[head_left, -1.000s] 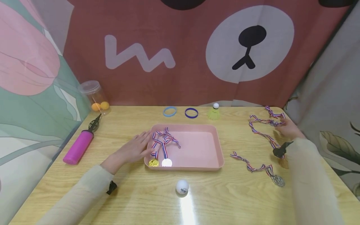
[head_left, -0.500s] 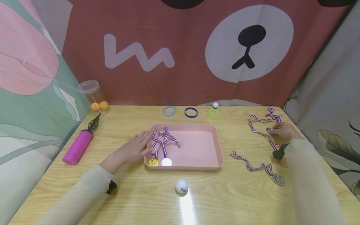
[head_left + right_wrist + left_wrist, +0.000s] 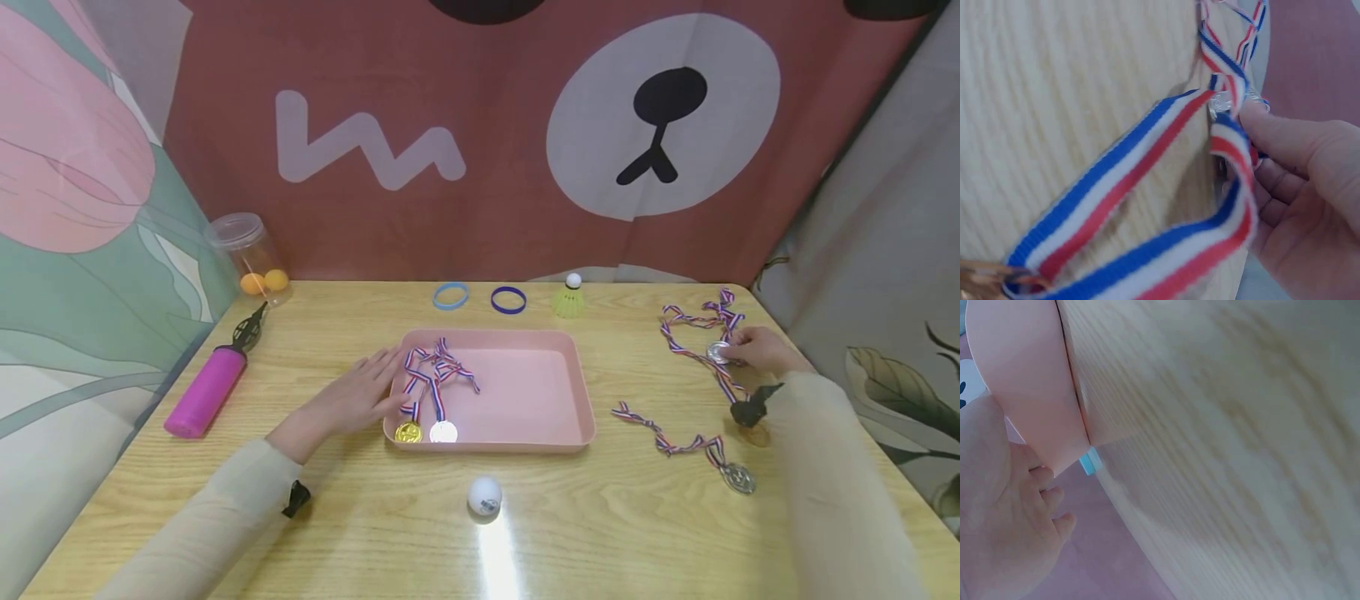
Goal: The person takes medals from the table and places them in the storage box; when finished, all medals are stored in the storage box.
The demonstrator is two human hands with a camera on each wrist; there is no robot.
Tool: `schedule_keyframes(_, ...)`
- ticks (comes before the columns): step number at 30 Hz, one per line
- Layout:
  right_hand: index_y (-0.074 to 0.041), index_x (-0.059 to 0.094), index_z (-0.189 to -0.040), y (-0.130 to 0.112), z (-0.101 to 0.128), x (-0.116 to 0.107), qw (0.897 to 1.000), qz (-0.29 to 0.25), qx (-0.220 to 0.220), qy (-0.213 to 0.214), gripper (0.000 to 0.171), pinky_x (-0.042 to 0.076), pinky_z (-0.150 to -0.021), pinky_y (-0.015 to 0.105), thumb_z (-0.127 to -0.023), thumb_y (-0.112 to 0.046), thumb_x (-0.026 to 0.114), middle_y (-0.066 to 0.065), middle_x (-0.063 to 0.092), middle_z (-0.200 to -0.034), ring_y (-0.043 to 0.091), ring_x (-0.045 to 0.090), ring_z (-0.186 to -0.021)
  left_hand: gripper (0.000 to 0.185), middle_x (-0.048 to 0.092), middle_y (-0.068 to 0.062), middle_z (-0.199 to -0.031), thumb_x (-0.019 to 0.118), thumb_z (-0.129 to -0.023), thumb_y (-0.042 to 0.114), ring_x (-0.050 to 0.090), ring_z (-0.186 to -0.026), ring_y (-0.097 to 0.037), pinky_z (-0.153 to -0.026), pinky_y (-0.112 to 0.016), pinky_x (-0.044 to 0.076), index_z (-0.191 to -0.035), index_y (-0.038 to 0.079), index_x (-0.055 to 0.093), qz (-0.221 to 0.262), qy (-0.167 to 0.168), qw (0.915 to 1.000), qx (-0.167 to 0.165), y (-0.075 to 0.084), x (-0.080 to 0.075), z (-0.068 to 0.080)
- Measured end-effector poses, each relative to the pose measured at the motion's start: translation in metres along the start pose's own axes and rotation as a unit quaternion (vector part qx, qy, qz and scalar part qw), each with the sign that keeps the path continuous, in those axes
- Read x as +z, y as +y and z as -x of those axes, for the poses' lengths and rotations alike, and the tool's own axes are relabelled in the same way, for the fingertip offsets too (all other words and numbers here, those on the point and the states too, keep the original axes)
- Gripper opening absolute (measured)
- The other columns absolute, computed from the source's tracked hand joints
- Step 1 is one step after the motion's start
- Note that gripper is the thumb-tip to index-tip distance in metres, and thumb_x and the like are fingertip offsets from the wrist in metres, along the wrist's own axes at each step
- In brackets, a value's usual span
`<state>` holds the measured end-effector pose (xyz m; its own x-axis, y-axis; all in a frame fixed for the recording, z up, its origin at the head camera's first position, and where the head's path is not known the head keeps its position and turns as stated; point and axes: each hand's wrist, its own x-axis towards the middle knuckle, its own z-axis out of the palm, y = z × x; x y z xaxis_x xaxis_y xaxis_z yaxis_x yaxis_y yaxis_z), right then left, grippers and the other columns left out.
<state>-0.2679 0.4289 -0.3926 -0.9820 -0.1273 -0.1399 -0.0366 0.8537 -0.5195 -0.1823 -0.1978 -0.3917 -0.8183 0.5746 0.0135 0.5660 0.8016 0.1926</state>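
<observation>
Resting flat, fingers straight, the left hand (image 3: pixel 352 398) touches the left rim of the tray (image 3: pixel 581 392), steadying it. Inside the tray's left end lie a gold medal (image 3: pixel 408 432) and a silver medal (image 3: pixel 443 432), their striped ribbons bunched. Well right of the tray, the right hand (image 3: pixel 757 350) pinches a small silver medal (image 3: pixel 717 352) among woven red-white-blue ribbon (image 3: pixel 1141 181). This looks like the pickup step; the next move probably calls for lifting so the limp ribbon trails free, not snagging the third medal (image 3: pixel 738 479) lying nearer. The tray is smooth pink plastic, shallow, with rounded corners; the table (image 3: pixel 600 533) is glossy wood grain.
</observation>
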Motion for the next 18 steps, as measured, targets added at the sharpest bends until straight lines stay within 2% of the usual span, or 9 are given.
schedule_keyframes(4,0.017,0.055,-0.099,-0.007,0.003,-0.007,1.0,-0.022,0.002,0.01,0.035,0.043,-0.065,0.03,-0.09,-0.017,0.059,0.01,0.06,-0.081,0.012,0.049,-0.072,0.07,0.015,-0.022,-0.149,0.04,-0.097,0.04,0.015,-0.134,-0.04,-0.107,-0.052,0.017,-0.144,-0.005,0.015,0.0,0.001,1.0,0.001,0.0,0.0,0.0)
schedule_keyframes(7,0.02,0.05,-0.112,-0.013,0.004,-0.014,0.999,-0.043,0.014,0.008,0.046,0.046,-0.071,0.032,-0.092,-0.021,0.057,0.015,0.063,-0.091,0.008,0.052,-0.076,0.069,0.016,-0.022,-0.148,0.041,-0.097,0.039,0.016,-0.134,-0.04,-0.107,-0.053,0.017,-0.144,-0.006,0.016,0.004,0.005,1.0,0.003,0.001,-0.002,0.001)
schedule_keyframes(9,0.021,0.048,-0.114,-0.017,0.004,-0.019,0.998,-0.059,0.016,0.009,0.047,0.048,-0.071,0.03,-0.093,-0.02,0.054,0.012,0.063,-0.09,0.005,0.054,-0.075,0.069,0.017,-0.023,-0.148,0.041,-0.097,0.038,0.017,-0.133,-0.041,-0.106,-0.053,0.018,-0.144,-0.006,0.016,0.006,0.008,0.9999,0.005,0.002,-0.002,0.001)
schedule_keyframes(13,0.019,0.045,-0.115,-0.025,0.005,-0.028,0.994,-0.103,0.006,0.018,0.043,0.052,-0.068,0.028,-0.096,-0.019,0.048,-0.001,0.06,-0.087,0.002,0.055,-0.073,0.069,0.017,-0.023,-0.148,0.041,-0.097,0.038,0.017,-0.133,-0.041,-0.106,-0.053,0.018,-0.144,-0.006,0.016,0.005,0.008,0.9999,0.005,0.002,-0.003,0.002)
schedule_keyframes(18,0.009,0.043,-0.123,-0.038,0.012,-0.042,0.992,-0.124,0.0,0.007,0.051,0.047,-0.079,0.039,-0.096,-0.034,0.047,-0.006,0.053,-0.102,-0.002,0.048,-0.085,0.07,0.015,-0.021,-0.149,0.04,-0.097,0.04,0.015,-0.134,-0.04,-0.107,-0.052,0.016,-0.145,-0.004,0.015,0.005,-0.002,1.0,-0.004,0.002,-0.003,0.001)
